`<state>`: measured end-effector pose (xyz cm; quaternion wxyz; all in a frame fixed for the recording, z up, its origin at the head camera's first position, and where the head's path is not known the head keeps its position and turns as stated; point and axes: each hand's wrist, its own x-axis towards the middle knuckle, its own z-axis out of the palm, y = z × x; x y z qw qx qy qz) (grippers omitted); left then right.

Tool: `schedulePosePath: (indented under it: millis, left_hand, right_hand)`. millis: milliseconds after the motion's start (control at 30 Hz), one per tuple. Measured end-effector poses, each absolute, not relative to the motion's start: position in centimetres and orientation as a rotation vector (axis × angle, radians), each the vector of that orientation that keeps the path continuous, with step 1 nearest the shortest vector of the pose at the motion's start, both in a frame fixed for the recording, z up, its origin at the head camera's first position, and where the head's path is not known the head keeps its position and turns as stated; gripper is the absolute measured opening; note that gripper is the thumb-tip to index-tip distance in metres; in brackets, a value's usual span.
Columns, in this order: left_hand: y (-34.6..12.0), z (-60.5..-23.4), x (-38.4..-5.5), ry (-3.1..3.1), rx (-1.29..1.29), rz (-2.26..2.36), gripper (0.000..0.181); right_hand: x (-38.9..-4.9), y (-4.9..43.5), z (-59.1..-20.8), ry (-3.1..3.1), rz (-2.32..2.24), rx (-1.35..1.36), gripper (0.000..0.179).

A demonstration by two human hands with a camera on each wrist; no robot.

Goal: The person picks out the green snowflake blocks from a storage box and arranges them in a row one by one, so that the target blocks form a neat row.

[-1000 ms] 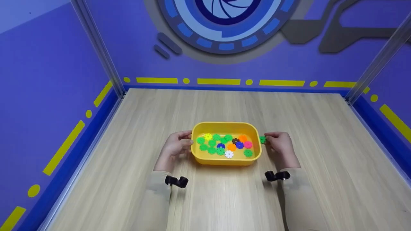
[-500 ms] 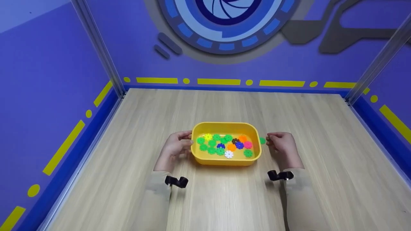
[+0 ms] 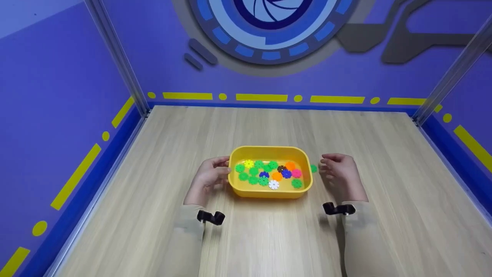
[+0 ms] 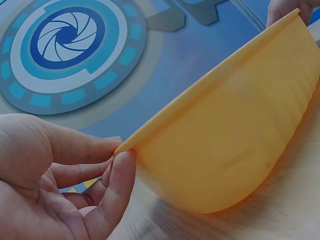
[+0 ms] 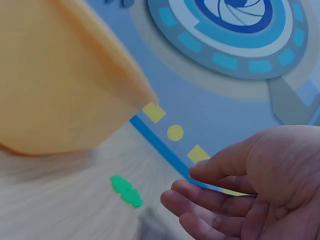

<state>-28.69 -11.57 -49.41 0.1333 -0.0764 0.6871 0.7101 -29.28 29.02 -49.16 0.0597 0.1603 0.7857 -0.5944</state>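
A yellow plastic tub stands mid-table, with several notched, snowflake-shaped plastic discs lying on its bottom, mostly green. My left hand pinches the tub's left rim between thumb and fingertips, plain to see in the left wrist view, where the tub's wall hides its contents. On the table just outside the tub's right end lies one green snowflake disc. Right of that disc is my right hand, its fingers loosely bent and holding nothing, a small gap away from both disc and tub.
The wooden tabletop surrounds the tub. Blue-purple printed panels rise at the back and both sides, with metal posts at the corners. Black camera mounts sit on both wrists.
My right hand has let go of the green snowflake disc, leaving it on the table beside the tub, and has drawn back to the right with its fingers loosening. The left hand stays at the rim.
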Motion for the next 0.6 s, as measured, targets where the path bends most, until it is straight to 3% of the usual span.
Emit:
schedulePosePath:
  millis: [300, 600]
  left_hand:
    - [-11.6, -49.5, -28.6, 2.004, -0.222, 2.037, 0.051]
    - [-11.6, -49.3, -28.6, 1.999, -0.223, 2.030, 0.052]
  right_hand:
    - [-28.7, 29.0, -47.7, 2.611, -1.619, 0.226, 0.043]
    - [-28.7, 28.0, -46.2, 2.651, -1.536, 0.134, 0.042]
